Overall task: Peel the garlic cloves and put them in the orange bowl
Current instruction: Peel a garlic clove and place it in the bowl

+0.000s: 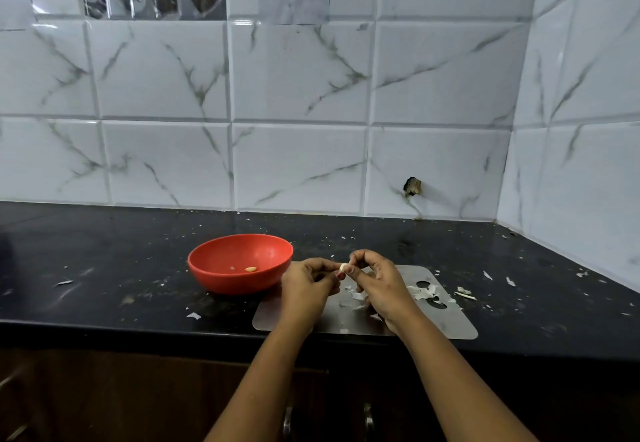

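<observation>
A small pale garlic clove (343, 267) is pinched between both hands, left hand (306, 287) and right hand (375, 284), fingertips curled onto it above a flat grey metal board (446, 329). At nine o'clock sits the smooth round orange bowl (207, 268), one peeled clove (250, 269) inside. Papery skins (423, 292) litter the speckled black tabletop (104, 268); veined white marble tiles (298, 74) rise behind.

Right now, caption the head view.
Left hand and right hand pinch a garlic clove; one peeled clove lies in the orange bowl.
</observation>
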`<state>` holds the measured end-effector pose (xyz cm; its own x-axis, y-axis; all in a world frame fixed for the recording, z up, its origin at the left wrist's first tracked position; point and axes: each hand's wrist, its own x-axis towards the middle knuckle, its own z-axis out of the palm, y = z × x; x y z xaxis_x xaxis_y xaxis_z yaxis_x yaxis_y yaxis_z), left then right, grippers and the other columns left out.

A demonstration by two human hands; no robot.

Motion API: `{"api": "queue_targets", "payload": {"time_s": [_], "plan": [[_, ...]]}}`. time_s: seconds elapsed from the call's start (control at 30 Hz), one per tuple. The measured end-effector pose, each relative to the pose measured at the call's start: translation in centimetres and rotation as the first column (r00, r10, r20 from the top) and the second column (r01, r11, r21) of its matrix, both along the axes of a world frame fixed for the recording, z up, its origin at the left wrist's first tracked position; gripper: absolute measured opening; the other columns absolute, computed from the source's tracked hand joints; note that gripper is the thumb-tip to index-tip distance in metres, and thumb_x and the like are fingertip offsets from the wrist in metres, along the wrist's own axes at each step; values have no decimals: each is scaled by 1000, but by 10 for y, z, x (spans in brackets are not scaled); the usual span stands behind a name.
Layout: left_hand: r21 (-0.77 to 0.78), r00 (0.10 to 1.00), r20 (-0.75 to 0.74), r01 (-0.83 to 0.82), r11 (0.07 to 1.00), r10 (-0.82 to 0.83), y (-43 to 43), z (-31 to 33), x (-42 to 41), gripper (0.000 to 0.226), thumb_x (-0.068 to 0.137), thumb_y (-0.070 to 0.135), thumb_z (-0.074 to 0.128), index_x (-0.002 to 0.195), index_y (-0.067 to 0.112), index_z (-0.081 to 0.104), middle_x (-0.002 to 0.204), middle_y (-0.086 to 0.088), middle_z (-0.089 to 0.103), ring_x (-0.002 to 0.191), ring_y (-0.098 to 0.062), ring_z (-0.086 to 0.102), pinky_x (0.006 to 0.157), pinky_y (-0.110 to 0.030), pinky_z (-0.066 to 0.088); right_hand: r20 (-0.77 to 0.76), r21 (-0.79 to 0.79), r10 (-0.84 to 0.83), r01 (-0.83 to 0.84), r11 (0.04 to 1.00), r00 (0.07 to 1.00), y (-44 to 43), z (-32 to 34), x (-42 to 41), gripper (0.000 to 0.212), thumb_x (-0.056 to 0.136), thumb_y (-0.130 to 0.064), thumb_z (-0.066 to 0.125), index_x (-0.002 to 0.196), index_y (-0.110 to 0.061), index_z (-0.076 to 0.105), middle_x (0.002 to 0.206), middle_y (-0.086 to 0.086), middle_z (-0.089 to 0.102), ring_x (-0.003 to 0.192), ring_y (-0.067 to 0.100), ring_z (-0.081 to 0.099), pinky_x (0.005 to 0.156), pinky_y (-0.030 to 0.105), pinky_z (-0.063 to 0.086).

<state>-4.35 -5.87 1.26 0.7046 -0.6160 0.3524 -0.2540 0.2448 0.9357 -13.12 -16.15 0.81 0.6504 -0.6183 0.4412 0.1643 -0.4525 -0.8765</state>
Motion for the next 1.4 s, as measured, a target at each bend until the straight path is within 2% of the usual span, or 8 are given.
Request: {"api": "queue_targets", "payload": {"time_s": [0.23, 0.33, 0.43, 0.6, 0.87, 1.03, 1.2, 1.4], "plan": [[30, 996, 52, -70, 997, 68, -1, -2, 0, 18, 80, -2, 68, 80, 16, 71, 75, -11, 72, 70, -21, 68, 76, -36, 59, -31, -42, -22, 21, 999, 999, 1, -1, 3, 7, 91, -23, 63, 87, -21, 58, 91, 4, 65, 63, 12, 47, 48, 13, 39], [6, 1000, 8, -24, 1000, 24, 0, 0, -1, 23, 83, -5, 63, 95, 14, 70, 73, -10, 71, 70, -21, 67, 76, -32, 59, -35, -101, -41, 37, 994, 999, 3, -1, 2, 7, 94, -21, 60, 88, -21, 56, 94, 6, 66, 64, 11, 49, 53, 12, 42], [-12, 994, -20, 105, 994, -105, 1, 0, 0, 39, 86, -6, 58, 114, 22, 63, 71, -8, 63, 71, -15, 61, 70, -22, 57, -30, -186, -59, 52, 981, 998, 7, 0, 2, 9, 95, -18, 57, 87, -20, 54, 90, 3, 65, 60, -3, 51, 54, 11, 42], [-18, 984, -80, 155, 988, -156, 2, 3, 0, 20, 87, -1, 62, 105, 4, 68, 75, -9, 63, 75, -16, 64, 69, -22, 58, -39, -365, -160, 135, 921, 986, 8, -1, 3, 23, 96, -15, 54, 83, -33, 48, 85, -6, 63, 65, -6, 52, 57, 9, 38], [-54, 977, -171, 123, 991, -131, 0, 3, 3, 21, 85, -8, 60, 103, 2, 65, 77, -14, 66, 73, -21, 63, 68, -26, 58, -12, -213, -121, 116, 970, 993, 10, 0, 1, 6, 95, -13, 56, 93, -18, 54, 89, 4, 66, 62, 8, 55, 52, 24, 49], [-53, 980, -148, 126, 991, -133, 0, 1, 3, 21, 83, -8, 62, 102, -1, 67, 77, -15, 64, 70, -17, 61, 66, -23, 57, 19, -124, -115, 117, 985, 993, 8, 0, 1, 19, 92, -15, 61, 110, -23, 63, 99, -7, 68, 73, 10, 63, 54, 22, 52], [-43, 982, -151, 110, 993, -115, -2, -1, 3, 20, 82, -9, 63, 101, -4, 67, 79, -17, 66, 67, -15, 63, 64, -20, 57, 53, -210, -213, 219, 953, 976, 3, -4, 4, 11, 84, -12, 71, 91, -19, 75, 86, -9, 73, 81, 1, 66, 73, 20, 55], [-34, 989, -106, 96, 995, -99, 0, 0, 0, 20, 83, -9, 61, 101, -2, 67, 76, -14, 67, 65, -13, 62, 66, -22, 57, 41, -295, -252, 253, 921, 967, 5, -3, 5, 9, 87, -15, 67, 85, -23, 69, 82, -9, 70, 71, 8, 64, 60, 21, 51]]}}
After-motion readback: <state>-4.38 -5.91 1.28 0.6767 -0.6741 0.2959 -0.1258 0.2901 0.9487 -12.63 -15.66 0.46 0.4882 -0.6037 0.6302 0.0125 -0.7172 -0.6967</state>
